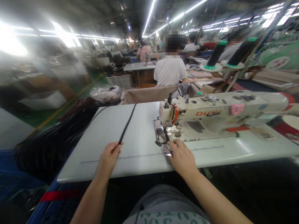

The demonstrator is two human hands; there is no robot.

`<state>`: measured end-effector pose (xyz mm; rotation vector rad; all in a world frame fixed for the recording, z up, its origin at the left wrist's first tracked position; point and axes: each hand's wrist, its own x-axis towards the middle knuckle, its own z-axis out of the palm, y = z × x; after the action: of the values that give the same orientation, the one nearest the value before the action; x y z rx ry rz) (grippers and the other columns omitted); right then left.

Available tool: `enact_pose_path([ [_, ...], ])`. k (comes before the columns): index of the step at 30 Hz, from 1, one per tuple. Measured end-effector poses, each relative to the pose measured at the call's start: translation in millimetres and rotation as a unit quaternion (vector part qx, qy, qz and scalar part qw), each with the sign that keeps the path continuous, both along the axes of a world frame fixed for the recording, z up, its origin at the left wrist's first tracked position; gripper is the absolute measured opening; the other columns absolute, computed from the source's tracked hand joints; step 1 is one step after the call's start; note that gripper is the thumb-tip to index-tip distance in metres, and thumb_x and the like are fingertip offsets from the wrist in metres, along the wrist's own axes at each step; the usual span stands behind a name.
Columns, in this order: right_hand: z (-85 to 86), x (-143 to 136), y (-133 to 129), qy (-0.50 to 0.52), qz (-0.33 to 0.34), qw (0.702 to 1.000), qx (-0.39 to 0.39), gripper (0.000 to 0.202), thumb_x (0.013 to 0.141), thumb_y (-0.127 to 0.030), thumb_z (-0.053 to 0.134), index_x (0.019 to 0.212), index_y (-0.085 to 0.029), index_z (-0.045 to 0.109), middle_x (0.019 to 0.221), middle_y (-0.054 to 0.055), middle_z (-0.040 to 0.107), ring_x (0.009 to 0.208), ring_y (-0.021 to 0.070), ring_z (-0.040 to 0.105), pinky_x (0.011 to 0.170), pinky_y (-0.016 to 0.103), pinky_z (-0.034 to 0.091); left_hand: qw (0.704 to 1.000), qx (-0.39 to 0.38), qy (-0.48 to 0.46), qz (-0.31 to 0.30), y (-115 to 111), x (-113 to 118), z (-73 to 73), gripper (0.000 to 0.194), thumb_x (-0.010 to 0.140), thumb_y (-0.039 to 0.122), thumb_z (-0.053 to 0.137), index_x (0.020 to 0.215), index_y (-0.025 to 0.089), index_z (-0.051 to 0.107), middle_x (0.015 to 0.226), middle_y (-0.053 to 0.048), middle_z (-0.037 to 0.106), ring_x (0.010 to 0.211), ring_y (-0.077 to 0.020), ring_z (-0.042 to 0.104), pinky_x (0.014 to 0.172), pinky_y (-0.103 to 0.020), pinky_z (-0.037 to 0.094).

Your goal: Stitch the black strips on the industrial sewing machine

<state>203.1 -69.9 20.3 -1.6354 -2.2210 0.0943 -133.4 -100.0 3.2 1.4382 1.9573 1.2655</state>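
Note:
A narrow black strap (127, 124) runs across the white table (98, 146) to its far edge, its near end pinched in my left hand (111, 154). My right hand (181, 156) is closed beside the needle area of the sewing machine (198, 109), holding a short black strip (166, 134) that reaches under the presser foot. Small metal snips (167, 152) show below its fingers, apparently held in the same hand. The undersides of both hands are hidden.
A big heap of black straps (44, 146) hangs at the table's left side, above a blue crate (14, 174). Thread cones (216, 56) stand behind the machine. A person in a white shirt (169, 71) sits ahead.

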Motion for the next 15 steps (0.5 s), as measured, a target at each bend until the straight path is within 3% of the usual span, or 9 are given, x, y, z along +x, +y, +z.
enact_pose_path([
  [3, -7.7, 10.2, -5.2, -0.114, -0.012, 0.993, -0.018, 0.051, 0.096, -0.022, 0.059, 0.147, -0.023, 0.054, 0.105, 0.009, 0.071, 0.084, 0.0225, 0.071, 0.068, 0.029, 0.051, 0.996, -0.065, 0.043, 0.044, -3.2, -50.0, -9.1, 0.06, 0.083, 0.06, 0.058, 0.123, 0.018, 0.073, 0.09, -0.006, 0.075, 0.07, -0.0204, 0.067, 0.071, -0.034, 0.057],
  [6, -16.5, 13.4, -3.4, -0.152, 0.01, 0.988, -0.04, 0.052, 0.099, -0.02, 0.053, 0.151, -0.02, 0.051, 0.097, 0.008, 0.076, 0.074, 0.022, 0.075, 0.061, 0.028, 0.054, 0.983, -0.093, 0.132, 0.091, -9.3, -103.0, -9.0, 0.057, 0.087, 0.054, 0.052, 0.126, 0.017, 0.072, 0.096, -0.007, 0.077, 0.074, -0.0216, 0.068, 0.075, -0.035, 0.056],
  [10, -24.7, 14.9, 5.5, -0.163, 0.018, 0.986, -0.027, 0.048, 0.103, -0.024, 0.044, 0.15, -0.014, 0.053, 0.1, 0.013, 0.079, 0.069, 0.026, 0.077, 0.058, 0.034, 0.059, 0.945, -0.122, 0.24, 0.187, -29.3, -176.2, 14.6, 0.048, 0.091, 0.036, 0.044, 0.126, 0.017, 0.072, 0.108, -0.009, 0.077, 0.094, -0.0243, 0.07, 0.091, -0.036, 0.054],
  [13, -29.5, 15.7, 13.5, -0.158, 0.023, 0.987, -0.031, 0.048, 0.104, -0.028, 0.041, 0.148, -0.014, 0.055, 0.104, 0.015, 0.08, 0.067, 0.0276, 0.078, 0.058, 0.037, 0.061, 0.911, -0.153, 0.272, 0.271, -57.4, -227.9, 34.1, 0.044, 0.091, 0.029, 0.046, 0.122, 0.015, 0.073, 0.118, -0.012, 0.075, 0.115, -0.029, 0.066, 0.103, -0.039, 0.049],
  [15, -32.5, 16.4, 17.1, -0.153, 0.027, 0.987, -0.035, 0.048, 0.104, -0.031, 0.039, 0.147, -0.015, 0.057, 0.108, 0.015, 0.08, 0.066, 0.0285, 0.078, 0.058, 0.039, 0.062, 0.888, -0.185, 0.281, 0.313, -80.8, -254.9, 39.4, 0.04, 0.091, 0.024, 0.047, 0.119, 0.015, 0.074, 0.116, -0.015, 0.075, 0.117, -0.032, 0.065, 0.101, -0.041, 0.05],
])
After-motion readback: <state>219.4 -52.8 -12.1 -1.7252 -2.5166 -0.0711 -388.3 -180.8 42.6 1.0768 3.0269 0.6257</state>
